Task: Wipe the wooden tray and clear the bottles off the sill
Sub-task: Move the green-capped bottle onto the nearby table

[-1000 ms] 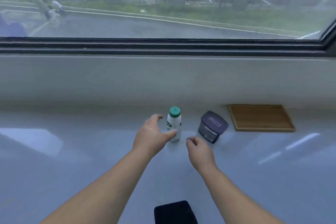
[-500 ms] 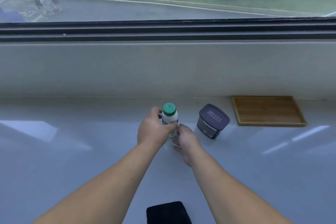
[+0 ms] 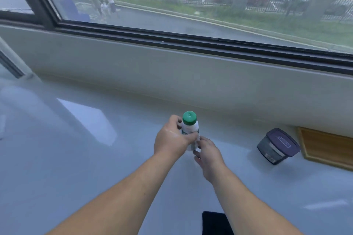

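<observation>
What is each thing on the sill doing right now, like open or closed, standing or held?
White bottle: upright, green cap on, gripped by both hands.
Left hand: wrapped around the bottle's middle.
Right hand: fingers on the bottle's lower part.
Lidded tub: tilted, purple lid shut, untouched.
Wooden tray: flat, nothing on the part in view.
Black object: lying flat, untouched.
</observation>
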{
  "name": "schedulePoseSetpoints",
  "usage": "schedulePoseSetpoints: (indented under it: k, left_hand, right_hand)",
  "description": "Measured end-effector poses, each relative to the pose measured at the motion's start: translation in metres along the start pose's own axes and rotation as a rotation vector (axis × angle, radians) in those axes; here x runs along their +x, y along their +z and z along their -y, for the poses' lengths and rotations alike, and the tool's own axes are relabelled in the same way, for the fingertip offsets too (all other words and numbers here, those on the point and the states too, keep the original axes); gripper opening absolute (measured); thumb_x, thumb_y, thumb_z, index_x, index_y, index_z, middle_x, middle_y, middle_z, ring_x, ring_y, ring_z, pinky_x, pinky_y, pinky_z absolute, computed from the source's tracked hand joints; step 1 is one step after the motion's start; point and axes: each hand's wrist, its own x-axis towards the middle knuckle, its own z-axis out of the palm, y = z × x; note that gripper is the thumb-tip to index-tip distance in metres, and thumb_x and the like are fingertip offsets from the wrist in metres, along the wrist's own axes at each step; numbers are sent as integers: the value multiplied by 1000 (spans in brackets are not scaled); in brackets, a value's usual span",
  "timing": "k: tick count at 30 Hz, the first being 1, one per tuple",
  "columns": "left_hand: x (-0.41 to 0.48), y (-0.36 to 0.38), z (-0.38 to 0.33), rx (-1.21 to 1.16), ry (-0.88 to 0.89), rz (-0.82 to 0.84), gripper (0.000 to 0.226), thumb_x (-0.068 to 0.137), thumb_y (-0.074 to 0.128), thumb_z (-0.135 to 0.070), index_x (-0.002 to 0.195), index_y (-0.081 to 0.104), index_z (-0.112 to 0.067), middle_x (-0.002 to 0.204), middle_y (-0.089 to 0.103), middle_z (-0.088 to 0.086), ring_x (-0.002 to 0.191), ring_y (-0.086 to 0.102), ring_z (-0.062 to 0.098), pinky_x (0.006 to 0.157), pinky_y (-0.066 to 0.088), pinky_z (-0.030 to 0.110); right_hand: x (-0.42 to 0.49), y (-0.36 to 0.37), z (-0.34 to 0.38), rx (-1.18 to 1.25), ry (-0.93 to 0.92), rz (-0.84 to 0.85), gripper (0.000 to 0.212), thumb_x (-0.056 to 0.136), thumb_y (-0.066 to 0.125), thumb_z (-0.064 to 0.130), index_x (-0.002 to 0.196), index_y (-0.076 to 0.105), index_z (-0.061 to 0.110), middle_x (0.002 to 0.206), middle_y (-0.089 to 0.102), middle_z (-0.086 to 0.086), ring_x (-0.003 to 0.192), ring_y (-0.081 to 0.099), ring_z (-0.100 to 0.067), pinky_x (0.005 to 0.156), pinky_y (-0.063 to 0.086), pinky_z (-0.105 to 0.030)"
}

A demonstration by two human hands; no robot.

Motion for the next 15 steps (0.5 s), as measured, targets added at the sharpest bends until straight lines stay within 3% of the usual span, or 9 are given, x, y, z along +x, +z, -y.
schedulePoseSetpoints:
  k: [4,7,11,15]
  left_hand:
    - [-12,-72,38,-16,-36,-105,43,66,79,-54,96,52,-40,89,65,-23,72,61,-2,62,51,31]
    - [-27,-132,72,-2,-72,-198,44,67,80,-55,97,52,-40,91,65,-23,75,60,-4,60,47,27]
    - [-54,-205,125,21,-111,-294,48,69,81,-55,104,52,-41,103,64,-20,88,63,7,68,50,30]
    - [-91,-274,181,20,-191,-402,47,69,80,-55,102,52,-40,102,64,-20,87,64,9,70,52,32]
  right_hand:
    - [-23,80,-7,-29,16,116,25,101,51,24,118,69,26,120,67,0,110,64,-23,106,48,-42]
    - [-44,144,-19,-85,21,195,28,100,51,21,121,69,24,121,67,0,113,63,-25,104,50,-40]
    - [-73,228,-44,-157,38,291,27,100,52,20,119,71,24,119,68,2,109,66,-21,104,51,-40]
    - [-108,308,-79,-258,63,414,28,99,52,24,120,70,26,120,68,3,109,65,-19,99,51,-37]
